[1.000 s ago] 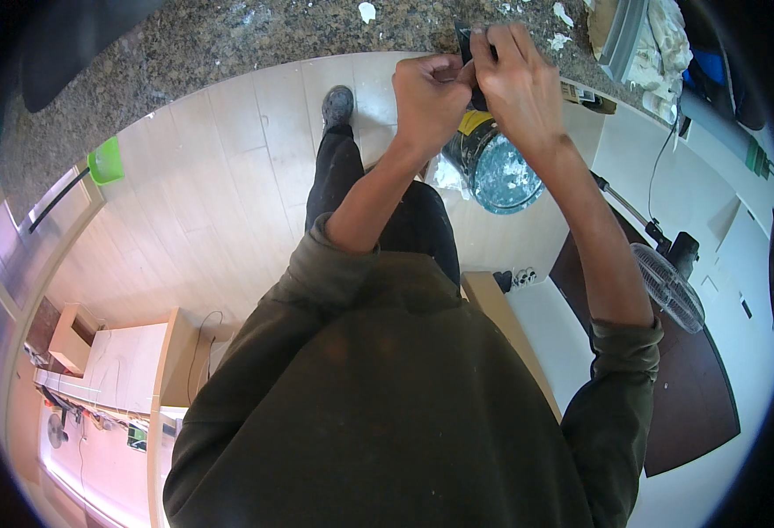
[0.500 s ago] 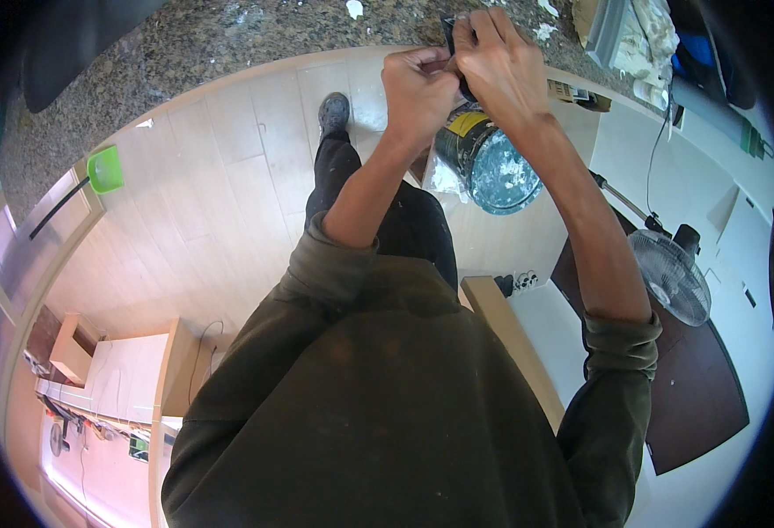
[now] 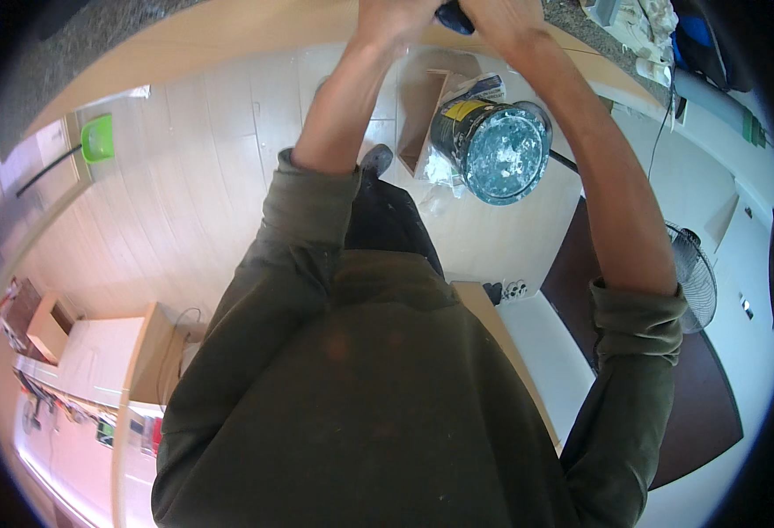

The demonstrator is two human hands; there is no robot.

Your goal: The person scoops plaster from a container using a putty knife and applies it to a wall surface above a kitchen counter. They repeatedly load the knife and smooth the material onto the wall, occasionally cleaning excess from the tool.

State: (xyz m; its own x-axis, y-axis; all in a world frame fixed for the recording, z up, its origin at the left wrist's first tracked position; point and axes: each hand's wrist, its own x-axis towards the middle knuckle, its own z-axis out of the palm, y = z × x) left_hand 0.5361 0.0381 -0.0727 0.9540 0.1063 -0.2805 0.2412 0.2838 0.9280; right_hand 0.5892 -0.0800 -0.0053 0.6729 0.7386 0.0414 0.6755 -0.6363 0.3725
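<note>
At the top edge of the view, over the worktop's front edge, my left hand (image 3: 397,19) and my right hand (image 3: 503,21) are close together. The rounded end of a dark handle (image 3: 454,17) pokes out between them, against my right hand, which grips it. What the handle belongs to is cut off by the top of the picture. My left hand is beside the handle, its fingers out of view, so I cannot tell whether it touches it. Below my right hand, a dark bucket (image 3: 507,155) with a white-smeared teal top stands on the floor.
The speckled stone worktop (image 3: 145,55) runs along the top. An open cardboard box (image 3: 415,132) stands beside the bucket. A green dustpan (image 3: 97,139) is at left. A fan (image 3: 693,280) and a dark brown panel (image 3: 699,396) are at right. White-smeared material (image 3: 640,35) lies at upper right.
Both hands have shifted up toward the top edge with the dark-handled thing, so their fingers are now cut off. The view has moved, and more of the bucket and the box shows.
</note>
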